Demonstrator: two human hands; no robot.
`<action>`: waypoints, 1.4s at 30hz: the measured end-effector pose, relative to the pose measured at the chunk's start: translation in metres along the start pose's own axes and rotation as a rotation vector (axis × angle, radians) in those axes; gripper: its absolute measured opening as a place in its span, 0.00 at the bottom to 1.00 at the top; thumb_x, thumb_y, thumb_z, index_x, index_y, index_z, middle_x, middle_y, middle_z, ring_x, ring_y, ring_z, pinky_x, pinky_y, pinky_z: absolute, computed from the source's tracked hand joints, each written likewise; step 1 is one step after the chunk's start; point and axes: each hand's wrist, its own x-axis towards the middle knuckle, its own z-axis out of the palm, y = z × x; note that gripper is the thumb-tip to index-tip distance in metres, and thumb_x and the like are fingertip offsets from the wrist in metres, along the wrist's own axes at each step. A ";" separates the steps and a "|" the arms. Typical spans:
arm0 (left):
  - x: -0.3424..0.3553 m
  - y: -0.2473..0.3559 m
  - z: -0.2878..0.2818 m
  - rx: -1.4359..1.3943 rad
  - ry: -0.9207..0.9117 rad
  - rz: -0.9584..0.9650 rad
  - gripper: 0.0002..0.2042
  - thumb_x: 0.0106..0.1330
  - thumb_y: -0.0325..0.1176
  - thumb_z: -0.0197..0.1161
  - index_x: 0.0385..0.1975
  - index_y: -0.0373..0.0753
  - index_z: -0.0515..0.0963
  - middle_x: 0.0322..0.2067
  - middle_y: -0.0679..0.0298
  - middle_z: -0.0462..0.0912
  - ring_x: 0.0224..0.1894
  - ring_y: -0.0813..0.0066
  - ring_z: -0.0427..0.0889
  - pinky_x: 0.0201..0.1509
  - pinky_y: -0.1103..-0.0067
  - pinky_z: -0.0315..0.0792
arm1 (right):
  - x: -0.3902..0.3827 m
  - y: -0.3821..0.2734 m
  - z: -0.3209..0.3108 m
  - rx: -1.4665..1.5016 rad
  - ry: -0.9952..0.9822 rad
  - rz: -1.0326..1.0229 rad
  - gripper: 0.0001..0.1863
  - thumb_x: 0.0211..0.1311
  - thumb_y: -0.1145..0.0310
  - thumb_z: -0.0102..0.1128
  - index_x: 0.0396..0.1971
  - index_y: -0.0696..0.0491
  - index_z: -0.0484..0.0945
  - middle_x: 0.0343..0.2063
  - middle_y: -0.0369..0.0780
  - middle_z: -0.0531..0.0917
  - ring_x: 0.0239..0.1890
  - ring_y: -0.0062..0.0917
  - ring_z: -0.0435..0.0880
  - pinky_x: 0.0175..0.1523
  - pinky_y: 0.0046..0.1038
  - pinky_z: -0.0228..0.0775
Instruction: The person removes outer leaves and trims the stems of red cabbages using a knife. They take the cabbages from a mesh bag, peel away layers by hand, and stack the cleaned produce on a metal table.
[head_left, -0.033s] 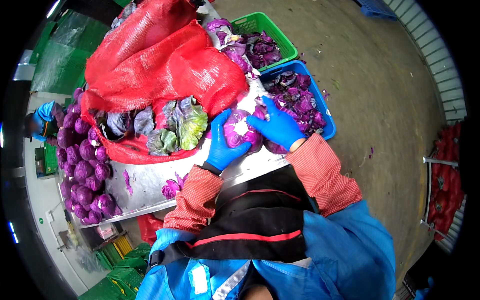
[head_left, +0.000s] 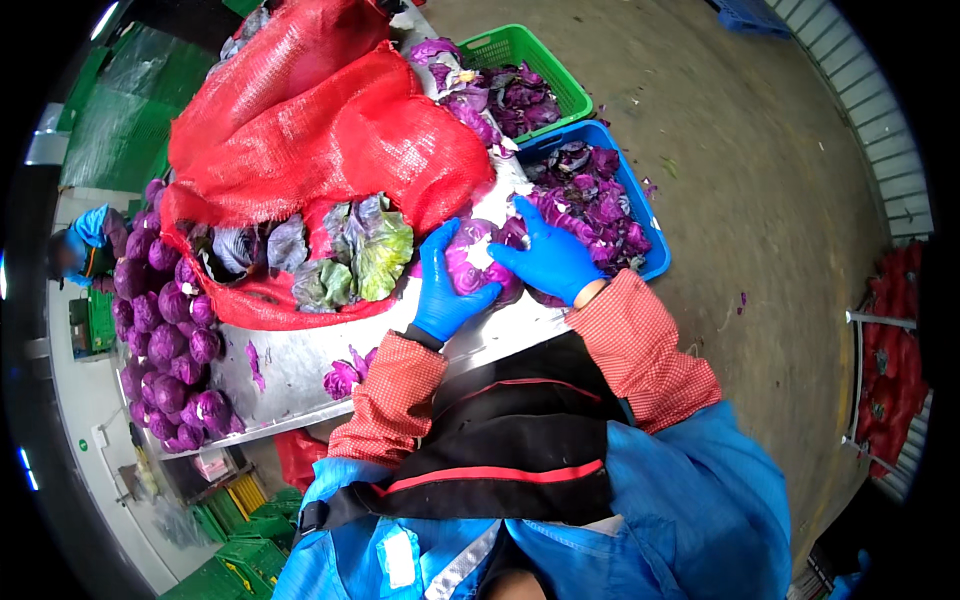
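A red cabbage, purple with a pale patch on top, sits on the metal table in front of me. My left hand, in a blue glove, is wrapped round its left and near sides. My right hand, gloved too, grips it from the right with the thumb over the top. Where the right fingertips end among purple leaves is partly hidden. Left of my hands, a red mesh sack lies with its mouth toward me, and dull green-purple cabbage leaves show in the opening.
A blue crate and a green crate with stripped purple leaves stand along the table's right side. Many cabbages are piled at the left end. Loose leaf scraps lie near the front edge. Another person is far left.
My right hand has shifted slightly left, its thumb further over the cabbage's top. My left hand stays nearly in place on the cabbage.
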 end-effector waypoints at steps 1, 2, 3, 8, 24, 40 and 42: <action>0.000 0.003 0.003 -0.012 0.000 -0.005 0.48 0.38 0.35 0.75 0.60 0.35 0.53 0.56 0.56 0.60 0.59 0.64 0.62 0.64 0.71 0.57 | 0.001 0.011 0.005 0.175 -0.004 -0.031 0.35 0.53 0.51 0.57 0.58 0.53 0.60 0.41 0.54 0.77 0.44 0.46 0.78 0.46 0.37 0.70; 0.001 0.007 0.005 -0.021 0.003 -0.008 0.47 0.38 0.35 0.75 0.60 0.35 0.53 0.56 0.56 0.61 0.58 0.64 0.62 0.64 0.71 0.57 | 0.005 0.030 0.014 0.351 -0.008 -0.069 0.35 0.53 0.52 0.57 0.58 0.53 0.59 0.43 0.53 0.76 0.45 0.45 0.77 0.47 0.37 0.70; 0.001 0.006 0.008 -0.061 0.012 0.001 0.47 0.38 0.35 0.75 0.60 0.35 0.54 0.55 0.56 0.61 0.58 0.65 0.62 0.63 0.71 0.57 | 0.008 0.041 0.019 0.530 -0.021 -0.110 0.36 0.52 0.53 0.58 0.58 0.53 0.58 0.45 0.52 0.76 0.46 0.44 0.77 0.49 0.37 0.69; 0.006 0.010 0.011 0.061 0.002 0.062 0.46 0.37 0.41 0.75 0.58 0.34 0.57 0.54 0.52 0.61 0.58 0.57 0.62 0.62 0.69 0.57 | -0.015 0.050 0.000 0.209 0.055 0.001 0.31 0.48 0.66 0.56 0.56 0.51 0.62 0.42 0.52 0.77 0.43 0.43 0.78 0.45 0.36 0.70; 0.027 0.027 -0.039 -0.119 -0.439 0.000 0.46 0.40 0.36 0.76 0.62 0.42 0.56 0.62 0.60 0.57 0.63 0.64 0.57 0.65 0.69 0.55 | -0.009 0.014 -0.019 -0.142 0.094 -0.411 0.25 0.52 0.55 0.57 0.51 0.48 0.71 0.41 0.47 0.78 0.41 0.40 0.79 0.43 0.37 0.72; 0.014 0.006 -0.003 0.203 0.071 -0.004 0.48 0.38 0.41 0.77 0.59 0.36 0.55 0.52 0.54 0.62 0.56 0.61 0.64 0.61 0.70 0.59 | 0.035 0.055 -0.014 -0.217 0.299 -0.287 0.11 0.56 0.58 0.51 0.33 0.50 0.74 0.27 0.46 0.80 0.25 0.43 0.80 0.27 0.40 0.71; 0.017 0.000 -0.008 0.124 0.026 -0.062 0.48 0.37 0.40 0.77 0.59 0.36 0.54 0.54 0.55 0.61 0.57 0.64 0.64 0.61 0.70 0.60 | 0.017 0.031 -0.013 -0.143 0.273 -0.455 0.16 0.55 0.55 0.52 0.39 0.49 0.73 0.33 0.47 0.79 0.28 0.43 0.81 0.29 0.40 0.72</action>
